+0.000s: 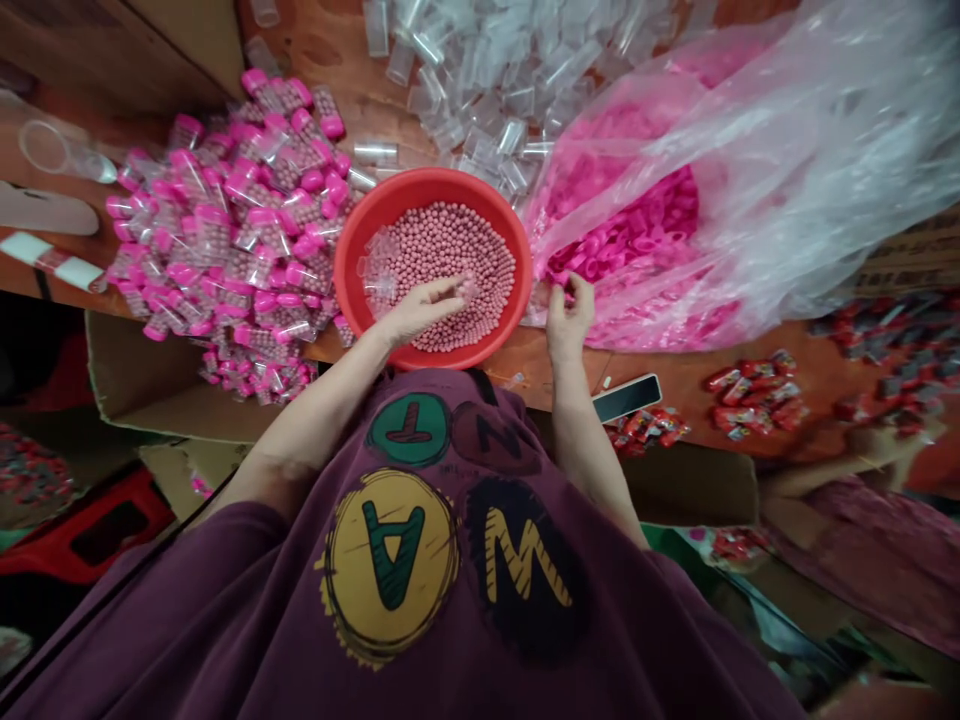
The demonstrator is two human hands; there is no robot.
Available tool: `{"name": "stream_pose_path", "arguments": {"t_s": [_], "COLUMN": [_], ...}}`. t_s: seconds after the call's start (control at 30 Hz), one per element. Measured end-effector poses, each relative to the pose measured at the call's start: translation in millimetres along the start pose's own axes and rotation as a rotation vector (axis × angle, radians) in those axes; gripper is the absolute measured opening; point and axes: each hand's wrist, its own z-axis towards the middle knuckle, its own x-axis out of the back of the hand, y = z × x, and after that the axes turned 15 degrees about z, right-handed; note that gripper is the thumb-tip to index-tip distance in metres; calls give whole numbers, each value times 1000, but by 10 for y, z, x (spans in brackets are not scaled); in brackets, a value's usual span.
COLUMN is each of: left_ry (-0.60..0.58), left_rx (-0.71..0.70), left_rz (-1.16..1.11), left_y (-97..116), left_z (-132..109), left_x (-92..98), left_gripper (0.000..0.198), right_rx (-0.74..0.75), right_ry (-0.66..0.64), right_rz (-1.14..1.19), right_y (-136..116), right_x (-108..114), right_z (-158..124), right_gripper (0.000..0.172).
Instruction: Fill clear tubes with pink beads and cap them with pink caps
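Observation:
My left hand point(426, 308) is over the red basin point(346, 215), its fingers closed on a small clear tube point(467, 288) that looks pinkish; how full it is I cannot tell. Round pink beads point(442, 235) fill much of the basin, and several clear tubes point(379, 268) lie at its left inner side. Just right of the basin, my right hand point(570, 312) pinches a small pink cap point(559, 279) at the mouth of a clear plastic bag point(757, 190). Many loose pink caps point(637, 235) lie inside that bag.
Left of the basin is a heap of pink-capped bead tubes point(240, 220), some down in a cardboard box point(142, 385). Empty clear tubes point(510, 70) are piled behind. A phone point(627, 398) and red packets point(757, 395) lie at right, near another person's arm point(832, 470).

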Motion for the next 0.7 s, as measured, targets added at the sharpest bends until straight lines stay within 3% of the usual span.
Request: {"name": "stream_pose_path", "arguments": {"t_s": [0.1,0.27,0.47,0.57,0.7], "left_ry": [-35,-1,56,99,142], "left_rx": [79,195,212,207,180], "left_rz": [-221,-331,-292,-321,-390], "left_y": [182,405,485,481,449], "left_z": [-177,-274,-307,-327,-349], "left_x": [-4,-40,-13,-8,-35], "left_gripper": [55,42,45,38,23], "right_rx": [-6,-49,-74,-52,67], "right_ry": [43,-261,-573,-605,-571], "right_rz": [253,491,542,531,430], "right_y": [-83,-609,-1267,-1410,-1518], "right_x": [-145,-436,-611,-655,-682], "right_z": [-4,-10,-9,-1,-41], "right_gripper": [54,51,60,65,57]}}
